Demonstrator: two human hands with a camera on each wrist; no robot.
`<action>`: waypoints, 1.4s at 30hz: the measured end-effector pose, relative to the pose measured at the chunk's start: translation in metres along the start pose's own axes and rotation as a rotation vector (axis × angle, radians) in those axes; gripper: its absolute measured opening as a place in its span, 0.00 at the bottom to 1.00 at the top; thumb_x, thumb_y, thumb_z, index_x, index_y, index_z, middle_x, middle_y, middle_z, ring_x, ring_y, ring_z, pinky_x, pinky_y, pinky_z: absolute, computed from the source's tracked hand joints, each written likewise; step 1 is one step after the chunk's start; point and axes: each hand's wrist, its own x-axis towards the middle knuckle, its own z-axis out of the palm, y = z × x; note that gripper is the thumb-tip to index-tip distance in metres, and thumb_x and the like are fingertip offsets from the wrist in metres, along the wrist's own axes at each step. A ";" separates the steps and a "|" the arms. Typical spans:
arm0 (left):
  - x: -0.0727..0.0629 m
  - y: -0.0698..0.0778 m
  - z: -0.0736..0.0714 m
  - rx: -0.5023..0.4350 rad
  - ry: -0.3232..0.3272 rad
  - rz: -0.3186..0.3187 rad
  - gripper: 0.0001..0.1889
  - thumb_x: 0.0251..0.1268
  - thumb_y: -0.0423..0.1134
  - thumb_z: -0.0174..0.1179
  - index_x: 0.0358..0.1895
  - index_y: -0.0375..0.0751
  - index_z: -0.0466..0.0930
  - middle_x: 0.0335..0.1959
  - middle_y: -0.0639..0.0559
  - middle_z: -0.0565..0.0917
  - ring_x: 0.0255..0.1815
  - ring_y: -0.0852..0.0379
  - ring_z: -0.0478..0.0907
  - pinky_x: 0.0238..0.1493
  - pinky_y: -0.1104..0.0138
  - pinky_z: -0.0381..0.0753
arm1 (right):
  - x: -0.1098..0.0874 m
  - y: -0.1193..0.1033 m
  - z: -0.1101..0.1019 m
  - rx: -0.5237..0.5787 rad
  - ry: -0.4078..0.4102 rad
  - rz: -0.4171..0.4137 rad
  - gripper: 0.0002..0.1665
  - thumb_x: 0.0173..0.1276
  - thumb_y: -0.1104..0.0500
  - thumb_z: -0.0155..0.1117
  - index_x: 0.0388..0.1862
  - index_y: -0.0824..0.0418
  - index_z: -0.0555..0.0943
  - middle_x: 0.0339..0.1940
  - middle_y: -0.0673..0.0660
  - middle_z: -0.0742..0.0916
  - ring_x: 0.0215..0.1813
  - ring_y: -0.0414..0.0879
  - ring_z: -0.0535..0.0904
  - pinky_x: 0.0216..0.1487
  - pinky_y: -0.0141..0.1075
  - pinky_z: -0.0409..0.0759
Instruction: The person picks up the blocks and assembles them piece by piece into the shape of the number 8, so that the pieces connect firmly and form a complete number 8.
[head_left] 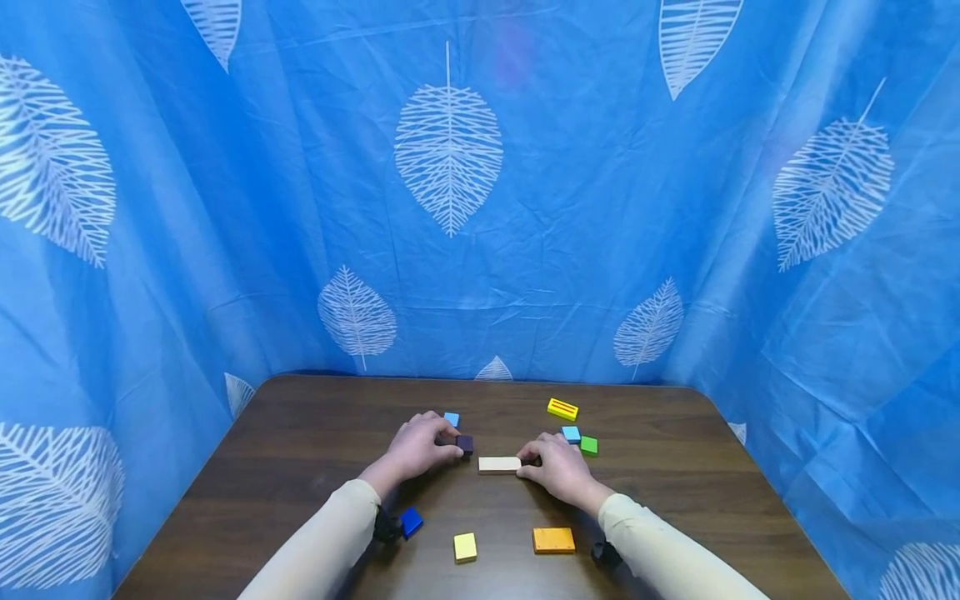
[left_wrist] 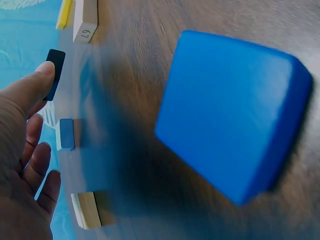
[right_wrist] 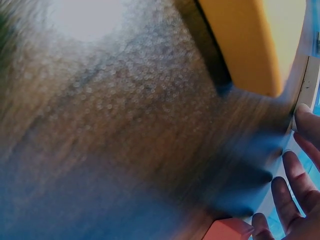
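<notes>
My left hand [head_left: 417,447] pinches a small dark block [head_left: 465,446] between thumb and fingers; in the left wrist view this block [left_wrist: 57,72] is tilted, the other fingers apart from it. To its right lies a long cream block [head_left: 498,466]. Thumb and finger of my right hand [head_left: 558,467] pinch that block's right end, which also shows in the right wrist view as a pale bar [right_wrist: 311,82]. A light blue block [head_left: 451,419] sits just behind the left hand. Another light blue block [head_left: 571,434] and a green block [head_left: 589,446] lie by the right hand.
On the brown table [head_left: 315,433] lie a yellow block with dark stripes [head_left: 562,409], a blue block [head_left: 411,522], a pale yellow block [head_left: 465,547] and an orange block [head_left: 553,540]. A red block [right_wrist: 227,230] shows in the right wrist view. Behind hangs a blue curtain [head_left: 555,217].
</notes>
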 end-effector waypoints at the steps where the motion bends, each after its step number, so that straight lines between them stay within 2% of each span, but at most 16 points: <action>1: 0.001 0.000 0.002 0.006 -0.001 -0.002 0.13 0.63 0.50 0.72 0.46 0.50 0.88 0.43 0.55 0.81 0.48 0.52 0.74 0.56 0.49 0.71 | -0.001 0.000 0.000 0.001 -0.001 0.001 0.07 0.63 0.52 0.78 0.39 0.49 0.89 0.35 0.43 0.82 0.43 0.45 0.73 0.43 0.47 0.69; 13: 0.008 0.002 0.011 0.071 0.000 0.002 0.13 0.62 0.50 0.73 0.45 0.50 0.88 0.41 0.54 0.82 0.46 0.49 0.75 0.51 0.48 0.72 | 0.001 -0.002 -0.003 0.005 -0.009 0.017 0.08 0.63 0.52 0.78 0.40 0.50 0.89 0.35 0.43 0.81 0.43 0.45 0.73 0.43 0.46 0.69; 25: 0.008 0.003 0.015 0.112 -0.021 0.002 0.13 0.60 0.49 0.74 0.44 0.48 0.89 0.39 0.55 0.82 0.43 0.51 0.74 0.48 0.53 0.73 | 0.002 -0.003 -0.003 -0.003 -0.021 0.041 0.08 0.63 0.51 0.78 0.40 0.49 0.89 0.34 0.43 0.81 0.43 0.45 0.72 0.44 0.45 0.69; 42: 0.009 0.006 0.018 0.113 -0.025 -0.007 0.14 0.62 0.50 0.73 0.45 0.48 0.89 0.41 0.55 0.83 0.44 0.51 0.74 0.49 0.55 0.74 | 0.001 -0.005 -0.005 -0.015 -0.018 0.040 0.08 0.63 0.52 0.78 0.40 0.49 0.89 0.34 0.43 0.81 0.42 0.44 0.72 0.44 0.45 0.70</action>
